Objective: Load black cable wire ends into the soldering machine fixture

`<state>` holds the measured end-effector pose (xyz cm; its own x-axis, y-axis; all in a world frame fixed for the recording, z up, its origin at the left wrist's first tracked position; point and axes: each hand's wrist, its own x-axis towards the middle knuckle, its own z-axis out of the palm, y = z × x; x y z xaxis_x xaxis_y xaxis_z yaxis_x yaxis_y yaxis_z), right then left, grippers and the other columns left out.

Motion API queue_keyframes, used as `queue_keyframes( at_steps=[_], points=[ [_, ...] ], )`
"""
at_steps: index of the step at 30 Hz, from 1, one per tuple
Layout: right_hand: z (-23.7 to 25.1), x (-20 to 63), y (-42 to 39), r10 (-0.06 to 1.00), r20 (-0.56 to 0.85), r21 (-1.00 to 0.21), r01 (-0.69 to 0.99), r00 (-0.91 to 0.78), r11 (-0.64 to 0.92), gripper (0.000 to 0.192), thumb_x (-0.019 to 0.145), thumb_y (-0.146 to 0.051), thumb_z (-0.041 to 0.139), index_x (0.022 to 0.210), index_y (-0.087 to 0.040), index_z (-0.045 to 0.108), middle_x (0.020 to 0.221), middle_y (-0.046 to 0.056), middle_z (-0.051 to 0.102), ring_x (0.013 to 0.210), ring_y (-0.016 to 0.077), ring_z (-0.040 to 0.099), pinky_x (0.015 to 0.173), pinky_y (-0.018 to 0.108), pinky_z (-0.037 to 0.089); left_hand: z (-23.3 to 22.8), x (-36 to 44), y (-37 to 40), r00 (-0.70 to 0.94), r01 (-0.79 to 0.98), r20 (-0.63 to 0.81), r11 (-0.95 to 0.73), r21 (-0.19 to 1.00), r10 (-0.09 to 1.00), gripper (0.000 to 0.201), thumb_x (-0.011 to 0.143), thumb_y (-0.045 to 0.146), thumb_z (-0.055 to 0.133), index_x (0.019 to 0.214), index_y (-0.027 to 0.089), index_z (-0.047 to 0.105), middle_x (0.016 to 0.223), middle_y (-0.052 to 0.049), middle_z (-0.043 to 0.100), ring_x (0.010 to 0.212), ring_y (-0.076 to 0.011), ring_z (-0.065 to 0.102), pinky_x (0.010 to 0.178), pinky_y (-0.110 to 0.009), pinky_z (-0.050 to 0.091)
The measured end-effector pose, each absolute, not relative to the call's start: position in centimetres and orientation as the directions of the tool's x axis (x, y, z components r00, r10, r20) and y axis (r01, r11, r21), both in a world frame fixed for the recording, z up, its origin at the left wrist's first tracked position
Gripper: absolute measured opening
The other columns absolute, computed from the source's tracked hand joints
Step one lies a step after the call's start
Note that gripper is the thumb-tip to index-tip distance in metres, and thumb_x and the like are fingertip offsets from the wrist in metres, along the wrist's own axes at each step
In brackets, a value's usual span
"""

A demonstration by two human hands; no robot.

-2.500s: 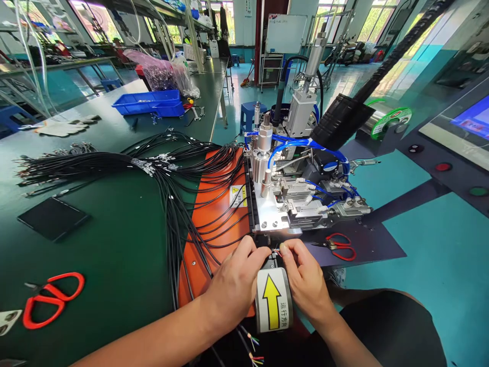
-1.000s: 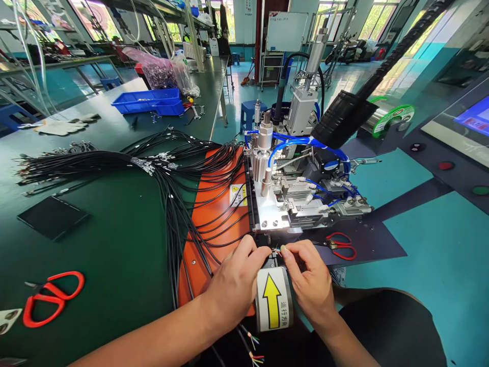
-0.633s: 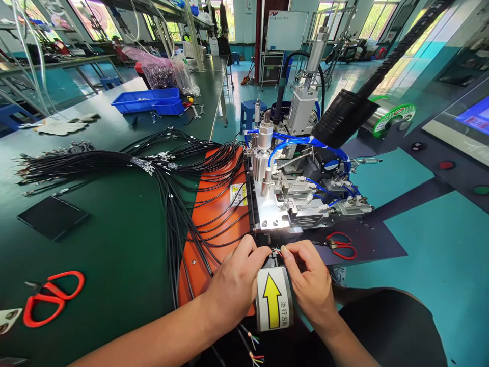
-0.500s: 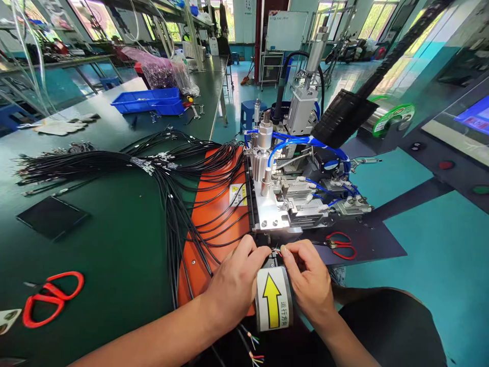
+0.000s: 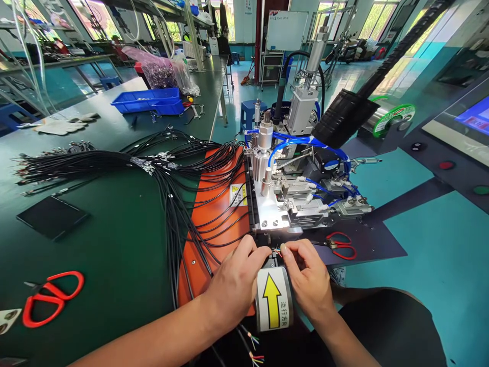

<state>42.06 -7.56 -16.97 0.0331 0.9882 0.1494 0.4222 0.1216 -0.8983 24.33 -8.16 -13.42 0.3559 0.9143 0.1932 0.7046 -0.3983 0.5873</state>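
My right fingers (image 5: 289,258) pinched narrow on coloured wires (image 5: 277,250), just above dark fixture (image 5: 272,261), beyond yellow arrow label (image 5: 272,302). My left fingers (image 5: 262,254) curled close at wires' other side; cannot tell what they grip. Best handled, I judge, with light pinch, steady wrists, strands side by side, uncrossed. Silver machine (image 5: 269,210) ahead; black cables (image 5: 168,224) left, partly over orange plate (image 5: 225,249).

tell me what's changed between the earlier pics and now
Almost nothing visibly changed; nothing was clearly taken hold of or let go. The right hand stays pinched on the thin coloured wires, the left hand close beside them. The black cables and blue bin stayed put.
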Motion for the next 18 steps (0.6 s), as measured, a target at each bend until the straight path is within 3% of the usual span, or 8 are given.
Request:
queue_keyframes(
  at_steps=[18],
  points=[
    [-16.98, 41.99, -7.52, 0.971, 0.236, -0.866, 0.449, -0.025, 0.222, 0.016, 0.101, -0.028, 0.05, 0.09, -0.021, 0.06, 0.089, 0.001, 0.056, 0.082, 0.015, 0.055, 0.071, 0.027, 0.044, -13.11, 24.38, -8.18, 0.372, 0.712, 0.162, -0.393, 0.582, 0.914, 0.033, 0.088, 0.004, 0.042, 0.11, 0.017, 0.063, 0.091, -0.005, 0.048, 0.078, -0.0178, 0.053, 0.07, -0.031, 0.052]
  ],
)
